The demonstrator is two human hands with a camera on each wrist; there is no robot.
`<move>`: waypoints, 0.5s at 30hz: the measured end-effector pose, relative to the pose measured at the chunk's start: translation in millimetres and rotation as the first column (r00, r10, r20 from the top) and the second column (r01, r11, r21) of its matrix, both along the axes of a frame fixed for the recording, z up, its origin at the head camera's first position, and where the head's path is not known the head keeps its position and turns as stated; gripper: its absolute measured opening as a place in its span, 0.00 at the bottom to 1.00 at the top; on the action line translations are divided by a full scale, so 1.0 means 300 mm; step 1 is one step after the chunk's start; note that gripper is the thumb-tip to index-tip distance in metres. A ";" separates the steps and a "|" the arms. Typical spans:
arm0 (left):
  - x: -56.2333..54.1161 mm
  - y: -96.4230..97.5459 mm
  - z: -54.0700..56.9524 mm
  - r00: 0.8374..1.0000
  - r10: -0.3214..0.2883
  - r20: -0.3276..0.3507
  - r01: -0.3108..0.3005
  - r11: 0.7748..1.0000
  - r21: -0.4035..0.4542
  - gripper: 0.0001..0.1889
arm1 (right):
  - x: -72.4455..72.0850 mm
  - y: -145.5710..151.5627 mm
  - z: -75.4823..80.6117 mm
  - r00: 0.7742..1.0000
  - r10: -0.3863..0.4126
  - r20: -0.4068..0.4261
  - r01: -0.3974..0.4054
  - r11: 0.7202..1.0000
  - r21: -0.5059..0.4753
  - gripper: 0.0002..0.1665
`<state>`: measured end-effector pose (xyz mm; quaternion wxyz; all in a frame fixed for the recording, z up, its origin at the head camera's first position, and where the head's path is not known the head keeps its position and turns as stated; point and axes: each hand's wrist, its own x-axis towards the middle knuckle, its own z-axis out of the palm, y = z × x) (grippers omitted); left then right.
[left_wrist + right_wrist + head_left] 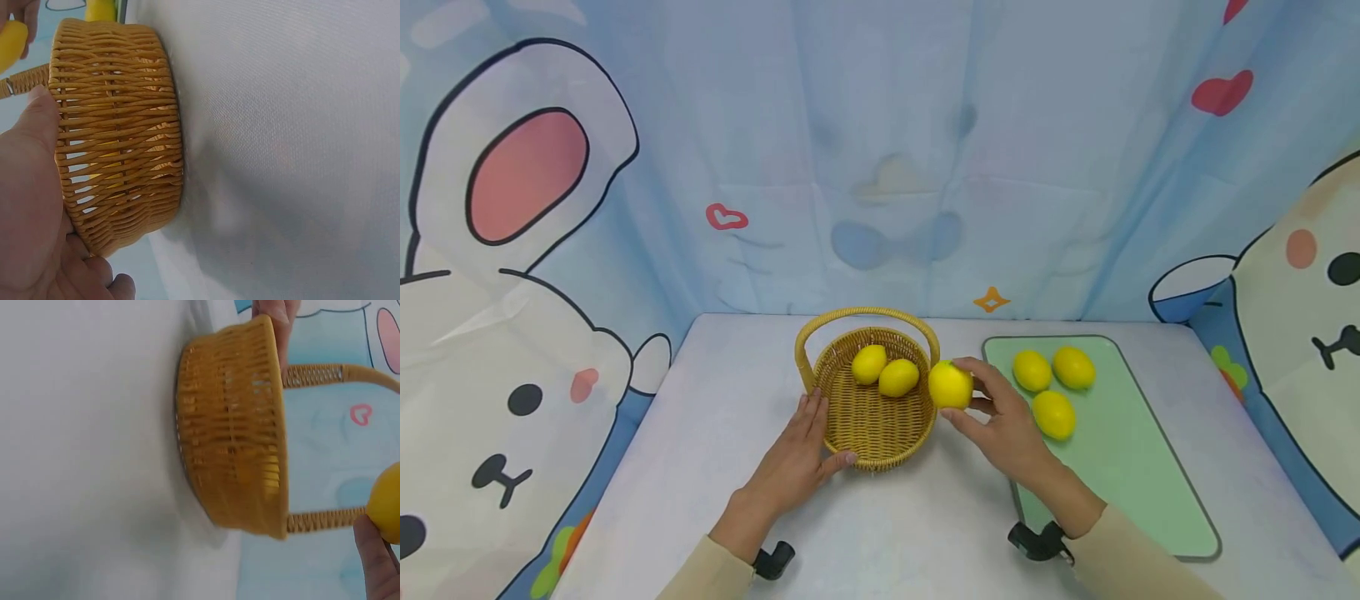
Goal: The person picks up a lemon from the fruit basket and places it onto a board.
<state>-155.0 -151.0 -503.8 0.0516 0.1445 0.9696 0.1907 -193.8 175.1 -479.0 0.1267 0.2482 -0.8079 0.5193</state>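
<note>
In the head view my right hand (1011, 425) pinches a yellow lemon (951, 385) between thumb and fingers, raised by the right edge of a round wicker basket (876, 429) with a tall arched handle. Two more lemons, a left one (869, 364) and a right one (898, 378), lie inside toward the back. My left hand (793, 454) rests against the basket's front left rim, fingers straight along the side and thumb spread over the front. The left wrist view shows its thumb (39, 115) at the rim. In the right wrist view the held lemon (386, 503) is partly cut off.
A pale green board (1120, 467) with a grey edge lies to the right, partly under my right forearm. Three lemons (1054, 415) sit near its far end. Behind the white table (895, 533) hangs a blue printed curtain (887, 100).
</note>
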 end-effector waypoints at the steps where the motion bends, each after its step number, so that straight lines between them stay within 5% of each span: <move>1: 0.001 0.000 0.000 1.000 0.000 0.001 0.000 1.000 -0.002 0.54 | 0.002 0.019 0.004 1.000 -0.017 -0.004 0.017 1.000 -0.003 0.43; 15: 0.001 0.000 0.002 1.000 -0.004 0.003 0.004 1.000 -0.009 0.54 | 0.018 0.281 0.016 0.971 -0.227 0.073 0.230 0.972 -0.038 0.44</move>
